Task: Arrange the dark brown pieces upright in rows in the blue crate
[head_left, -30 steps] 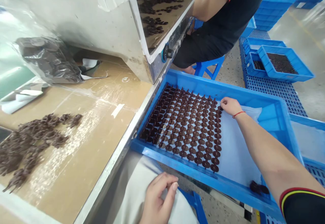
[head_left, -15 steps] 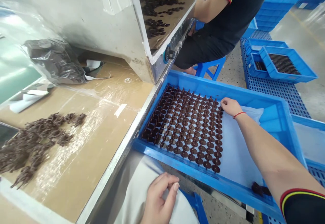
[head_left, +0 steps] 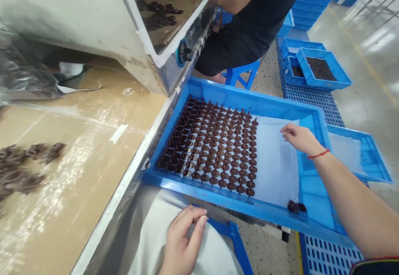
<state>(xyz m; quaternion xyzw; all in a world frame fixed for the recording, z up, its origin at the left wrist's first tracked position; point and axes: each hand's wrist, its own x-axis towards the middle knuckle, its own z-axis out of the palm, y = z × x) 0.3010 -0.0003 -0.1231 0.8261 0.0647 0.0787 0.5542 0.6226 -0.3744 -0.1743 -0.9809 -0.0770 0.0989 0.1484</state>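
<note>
My right hand [head_left: 301,138], with a red string at the wrist, hovers over the white sheet [head_left: 274,160] lining a blue tray [head_left: 271,100]. Its fingers are bent and slightly apart, with nothing visible between them. To its left, close rows of small dark brown disc-like pieces [head_left: 215,142] on thin stems lie across the sheet. My left hand [head_left: 185,237] rests on my light-clothed lap, beside the tray's near edge. Its fingers are curled, thumb near the forefinger, and I see nothing in it. A few loose dark pieces [head_left: 296,207] lie at the tray's near right corner.
Left of the tray, a cardboard-covered bench [head_left: 102,150] carries a heap of brown pieces [head_left: 21,171] and a metal machine housing [head_left: 93,21] with a knob [head_left: 186,54]. Beyond it sits a co-worker in dark clothes [head_left: 249,30]. More blue trays [head_left: 324,69] stand on the floor at right.
My right hand has left the far end of the rightmost row and drawn back to the right over the sheet. The view has shifted; my left hand keeps its pose.
</note>
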